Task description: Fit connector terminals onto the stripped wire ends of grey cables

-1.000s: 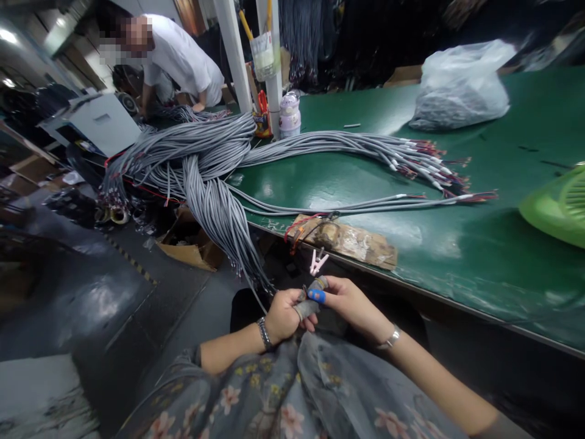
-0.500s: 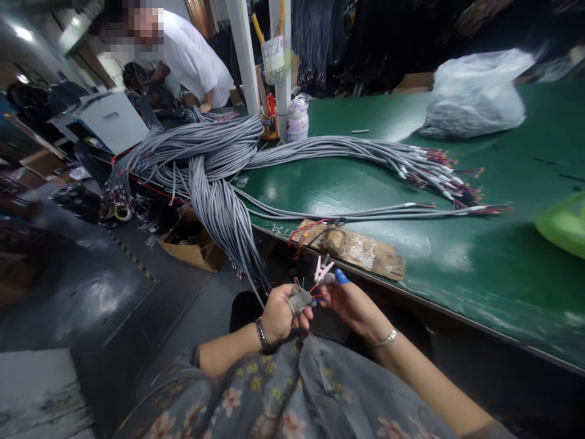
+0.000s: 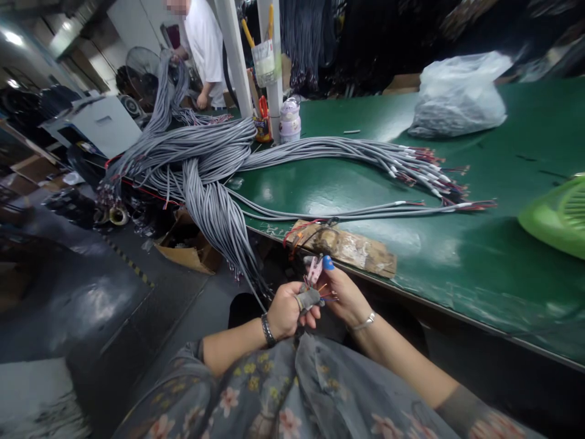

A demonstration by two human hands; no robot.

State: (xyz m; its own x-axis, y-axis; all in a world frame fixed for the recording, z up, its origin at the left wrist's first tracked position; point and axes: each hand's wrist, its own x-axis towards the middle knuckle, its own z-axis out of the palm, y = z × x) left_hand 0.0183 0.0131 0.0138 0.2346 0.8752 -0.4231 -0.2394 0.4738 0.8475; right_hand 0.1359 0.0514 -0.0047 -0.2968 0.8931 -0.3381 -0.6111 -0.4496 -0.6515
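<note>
My left hand is closed around a cable end, its thumb wrapped in a grey cover. Thin coloured wires fan out past that thumb, orange and blue among them. Close by on the right, my right hand pinches a small pink clip, apparently a clothespin, between its blue-covered thumb and a finger. The clip sits just above the wires; whether its jaws touch one is too small to tell. Both hands are in front of my body, below the bench edge.
A thick bundle of grey cables drapes over the green bench. A worn wooden board lies at its edge. Behind are a plastic bag, a lilac bottle and a green basket. A person in white handles cables.
My right hand has come closer to the left, and the clip's spread handles are now squeezed together. The person behind has straightened up and lifted a bundle of grey cables.
</note>
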